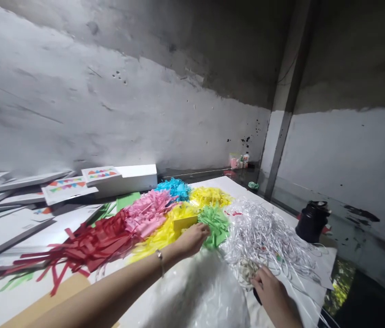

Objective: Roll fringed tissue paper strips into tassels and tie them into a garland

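Observation:
My left hand (192,239) reaches across the table, its fingers closed on a folded yellow paper piece (184,222) beside a green shredded-paper bunch (215,224). My right hand (270,288) rests low at the near edge of a big tangle of white shredded paper (264,241), fingers curled into the strands. Heaps of cut paper strips lie ahead: red (86,248), pink (146,212), yellow (210,196), blue (175,187).
White boxes printed with coloured triangles (117,177) and flat white sheets are stacked at the left and back. A black jar (311,221) stands on the right. Small bottles (239,160) sit by the wall. Clear plastic (195,296) lies near me.

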Available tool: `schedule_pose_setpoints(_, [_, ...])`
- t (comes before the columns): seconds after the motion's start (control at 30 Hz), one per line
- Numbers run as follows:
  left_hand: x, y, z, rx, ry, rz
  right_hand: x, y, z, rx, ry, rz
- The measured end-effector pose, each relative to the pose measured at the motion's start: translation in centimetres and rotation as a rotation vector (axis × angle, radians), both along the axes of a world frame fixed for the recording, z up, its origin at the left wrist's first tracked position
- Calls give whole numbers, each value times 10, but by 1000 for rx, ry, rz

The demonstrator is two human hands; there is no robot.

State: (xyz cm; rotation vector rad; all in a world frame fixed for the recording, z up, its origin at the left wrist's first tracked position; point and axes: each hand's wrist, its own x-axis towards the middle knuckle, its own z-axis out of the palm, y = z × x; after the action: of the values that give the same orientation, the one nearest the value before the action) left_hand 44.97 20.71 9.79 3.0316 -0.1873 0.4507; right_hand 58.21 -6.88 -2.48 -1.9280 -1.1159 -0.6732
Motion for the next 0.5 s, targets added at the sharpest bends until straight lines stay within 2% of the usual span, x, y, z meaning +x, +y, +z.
schedule_pose_setpoints(0.13, [51, 8, -8, 71, 131, 53, -1, -11, -1, -9, -38, 0])
schedule_pose_setpoints(0.3, [87, -24, -23, 87, 241, 182, -6, -7, 5, 14, -15, 1])
schedule_pose_setpoints(0.4, [97, -38, -29, -3, 254, 286, -11, -7, 12, -10, -1, 35])
schedule_pose_setpoints(0.5, [103, -32, -17, -181, 206, 421, -14, -8, 18, -24, 4, 51])
